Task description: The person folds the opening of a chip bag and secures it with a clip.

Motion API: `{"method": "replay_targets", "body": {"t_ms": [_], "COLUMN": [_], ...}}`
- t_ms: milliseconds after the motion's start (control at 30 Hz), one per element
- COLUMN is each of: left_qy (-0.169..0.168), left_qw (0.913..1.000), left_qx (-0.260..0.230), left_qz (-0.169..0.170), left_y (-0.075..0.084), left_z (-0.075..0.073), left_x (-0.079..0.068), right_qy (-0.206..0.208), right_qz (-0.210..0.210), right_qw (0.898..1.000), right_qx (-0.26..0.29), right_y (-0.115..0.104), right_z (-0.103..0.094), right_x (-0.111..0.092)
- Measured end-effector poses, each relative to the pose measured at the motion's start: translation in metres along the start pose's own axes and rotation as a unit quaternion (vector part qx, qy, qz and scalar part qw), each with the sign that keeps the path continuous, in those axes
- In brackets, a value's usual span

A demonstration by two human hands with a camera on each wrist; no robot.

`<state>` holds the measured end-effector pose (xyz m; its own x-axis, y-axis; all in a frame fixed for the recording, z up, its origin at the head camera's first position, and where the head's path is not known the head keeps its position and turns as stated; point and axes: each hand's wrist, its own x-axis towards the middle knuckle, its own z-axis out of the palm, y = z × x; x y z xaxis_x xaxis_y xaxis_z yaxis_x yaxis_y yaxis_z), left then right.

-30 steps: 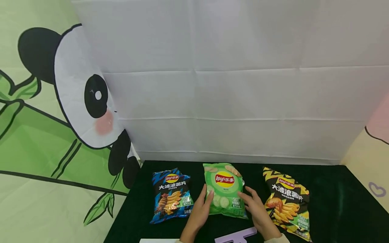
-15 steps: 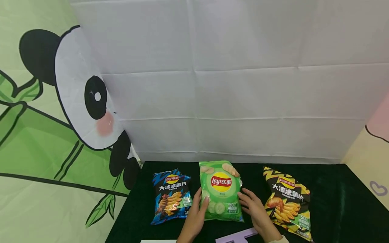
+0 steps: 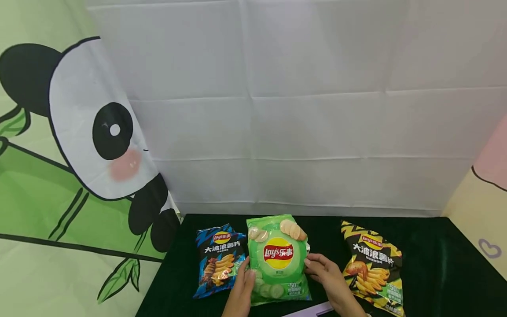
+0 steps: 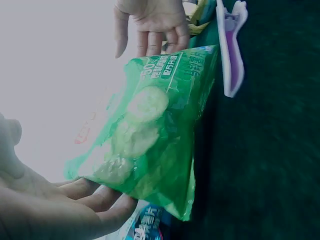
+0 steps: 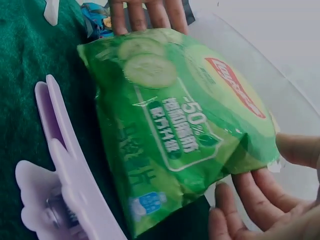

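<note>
Green Lay's chip bag (image 3: 277, 259) is held upright between a person's two hands near the middle of a bench (image 3: 435, 268) covered in dark green cloth; whether its lower edge touches the cloth cannot be told.

At far left, a large panda face (image 3: 85, 132) is printed on a pale green backdrop, partly covered by a plain white cloth (image 3: 285, 123) hung behind the bench.

On the left of the bench, a blue-and-black Lay's bag (image 3: 219, 264) is laid face up, its front printed with golden wavy chips. Just beside it, the green bag's left edge is gripped by the left hand (image 3: 240, 290), with the fingers tucked behind and beneath the bag and the thumb kept in front.

On the green bag, a red and yellow logo is shown, with potato chips printed above it, cucumber slices below and a "-50%" label at lower right. Below it, a lavender clip (image 5: 80, 180) is seen lying on the cloth.

The bag's right edge is clasped by the right hand (image 3: 332, 281), its fingers placed behind and its thumb at the edge.

Farther right, a yellow-and-black Lay's bag (image 3: 372, 270) is laid face up and tilted. At far right, a pink and cream backdrop (image 3: 487, 211) is marked with a purple heart outline.
</note>
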<state>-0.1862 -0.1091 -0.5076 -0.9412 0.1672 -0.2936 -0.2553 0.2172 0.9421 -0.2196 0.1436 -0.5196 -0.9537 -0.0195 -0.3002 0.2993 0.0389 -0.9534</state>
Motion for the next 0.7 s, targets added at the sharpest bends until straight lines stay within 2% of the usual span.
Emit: {"method": "replay_targets", "body": {"t_ms": [267, 367, 433, 533, 633, 700], "left_qy": [-0.018, -0.019, 0.005, 0.068, 0.121, 0.134], "left_qw": [0.9977, 0.9981, 0.9975, 0.9919, 0.9797, 0.9748], "left_qx": [0.018, 0.019, 0.045, 0.086, 0.125, 0.131], "left_qz": [0.063, 0.056, 0.055, 0.065, 0.1, 0.121], "left_y": [-0.01, -0.007, 0.001, 0.018, 0.033, 0.04], "left_z": [-0.016, -0.025, -0.031, -0.039, -0.046, -0.049], "left_x": [-0.015, -0.021, -0.023, -0.024, -0.023, -0.022], "right_qy": [-0.05, -0.069, -0.074, -0.069, -0.058, -0.057], "right_qz": [-0.048, -0.056, -0.056, -0.059, -0.055, -0.056], "right_qw": [0.997, 0.994, 0.993, 0.993, 0.994, 0.994], "right_qx": [0.038, 0.059, 0.068, 0.069, 0.072, 0.073], "right_y": [-0.002, -0.001, -0.002, -0.003, -0.002, 0.001], "right_z": [0.005, 0.009, 0.011, 0.014, 0.016, 0.017], "right_x": [-0.006, -0.009, -0.01, -0.01, -0.011, -0.013]}}
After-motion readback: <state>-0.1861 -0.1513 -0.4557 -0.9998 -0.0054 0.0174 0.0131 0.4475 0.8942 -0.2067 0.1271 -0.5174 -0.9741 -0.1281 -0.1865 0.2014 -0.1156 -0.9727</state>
